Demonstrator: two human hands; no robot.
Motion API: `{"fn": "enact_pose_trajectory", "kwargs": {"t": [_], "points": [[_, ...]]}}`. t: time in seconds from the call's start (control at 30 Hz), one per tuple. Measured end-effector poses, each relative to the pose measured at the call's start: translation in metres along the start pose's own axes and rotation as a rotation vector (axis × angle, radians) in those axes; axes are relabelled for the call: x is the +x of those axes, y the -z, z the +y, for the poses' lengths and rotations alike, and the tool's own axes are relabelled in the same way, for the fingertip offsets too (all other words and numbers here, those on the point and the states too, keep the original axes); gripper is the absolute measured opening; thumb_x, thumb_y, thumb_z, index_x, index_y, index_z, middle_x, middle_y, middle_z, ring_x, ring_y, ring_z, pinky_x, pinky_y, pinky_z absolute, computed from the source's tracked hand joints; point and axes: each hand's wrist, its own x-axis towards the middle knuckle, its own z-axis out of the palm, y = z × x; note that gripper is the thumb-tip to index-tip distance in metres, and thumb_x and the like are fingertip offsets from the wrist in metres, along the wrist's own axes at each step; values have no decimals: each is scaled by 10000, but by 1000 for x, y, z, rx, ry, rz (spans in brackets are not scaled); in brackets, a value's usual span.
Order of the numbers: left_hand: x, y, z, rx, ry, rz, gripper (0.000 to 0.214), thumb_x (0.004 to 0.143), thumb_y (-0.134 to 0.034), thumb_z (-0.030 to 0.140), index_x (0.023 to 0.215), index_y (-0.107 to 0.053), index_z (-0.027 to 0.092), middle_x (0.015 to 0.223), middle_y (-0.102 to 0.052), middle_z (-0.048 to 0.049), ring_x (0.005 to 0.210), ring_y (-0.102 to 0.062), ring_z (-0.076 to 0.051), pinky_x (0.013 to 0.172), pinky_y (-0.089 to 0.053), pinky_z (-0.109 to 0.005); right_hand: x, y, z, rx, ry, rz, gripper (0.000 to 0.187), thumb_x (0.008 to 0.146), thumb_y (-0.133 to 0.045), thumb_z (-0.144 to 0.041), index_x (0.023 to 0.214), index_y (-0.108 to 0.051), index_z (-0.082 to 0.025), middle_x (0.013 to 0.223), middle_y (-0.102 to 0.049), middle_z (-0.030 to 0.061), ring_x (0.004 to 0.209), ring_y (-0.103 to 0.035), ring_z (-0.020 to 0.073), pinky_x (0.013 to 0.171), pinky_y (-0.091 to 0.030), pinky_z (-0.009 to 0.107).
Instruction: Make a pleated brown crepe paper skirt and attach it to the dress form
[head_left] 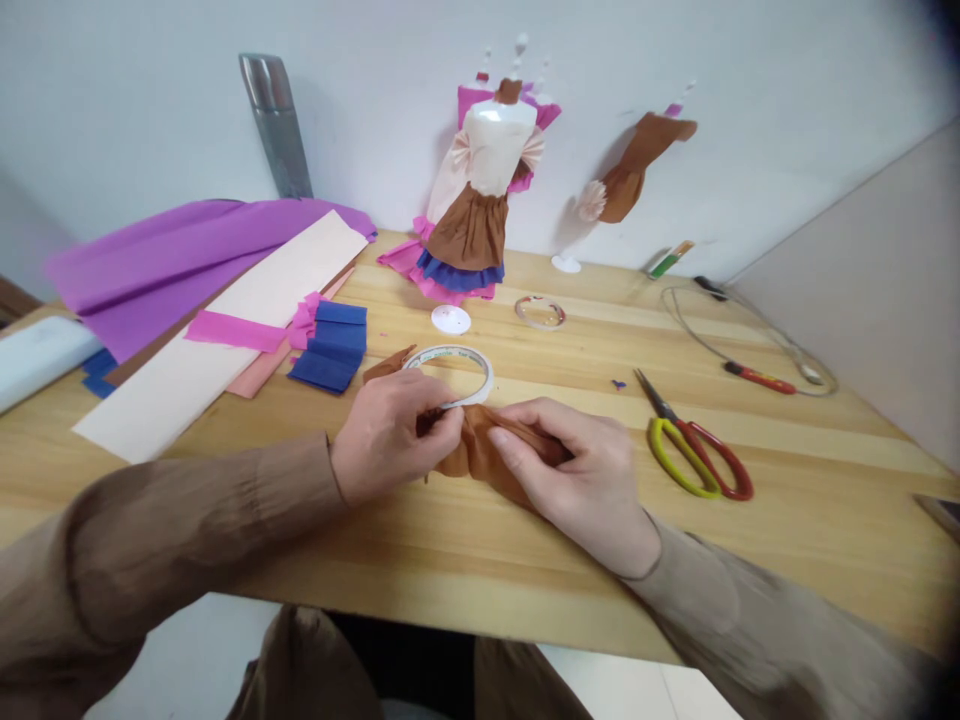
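Between my two hands is a piece of brown crepe paper [474,447], gathered into folds above the table's near part. My left hand [401,430] pinches its left end, thumb and fingers together. With thumb against fingers, my right hand [577,465] grips the right side of the same paper. A roll of white tape [486,378] stands just behind the left fingers; whether they touch it I cannot tell. Another brown paper piece [390,366] shows behind the left hand. Scissors [686,445] with yellow and red handles lie to the right of my right hand.
Dressed mini mannequins [491,150] stand at the back, another [645,160] to their right. Purple paper [187,245], a cream strip [225,335] and pleated blue paper [330,345] lie left. A clear tape roll [540,312], a cable [697,345] and a green-handled tool [670,260] are further back.
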Motion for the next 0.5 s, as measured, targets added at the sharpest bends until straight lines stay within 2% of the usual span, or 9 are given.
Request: {"fn": "enact_pose_trajectory", "kwargs": {"t": [0.17,0.33,0.4,0.5], "points": [[-1,-1,-1,24,-71,13,194,789,-534,117,600,-568,145,533,-492,31,508,-436,-74,519,-351,-205,10,0,9,48,-70,-68,125,770,-611,-290,716,-634,-179,672,-663,32,604,-585,162,557,-456,285],[0,-2,0,66,-124,11,232,792,-525,109,563,-524,147,521,-462,35,516,-424,-79,524,-340,-211,9,-6,14,320,-246,-97,120,743,-628,-286,712,-638,-170,650,-654,21,580,-575,147,540,-462,269],[0,-2,0,75,-129,2,246,803,-518,115,560,-516,147,519,-458,35,517,-421,-80,528,-339,-213,6,-7,12,340,-237,-85,107,750,-621,-267,728,-655,-167,660,-664,23,584,-576,143,549,-467,269],[0,-2,0,79,-133,-14,225,826,-509,132,608,-562,143,532,-480,30,523,-439,-85,536,-350,-215,3,-6,8,272,-142,-32,97,765,-604,-235,721,-664,-171,644,-659,18,567,-561,136,532,-452,264]]}}
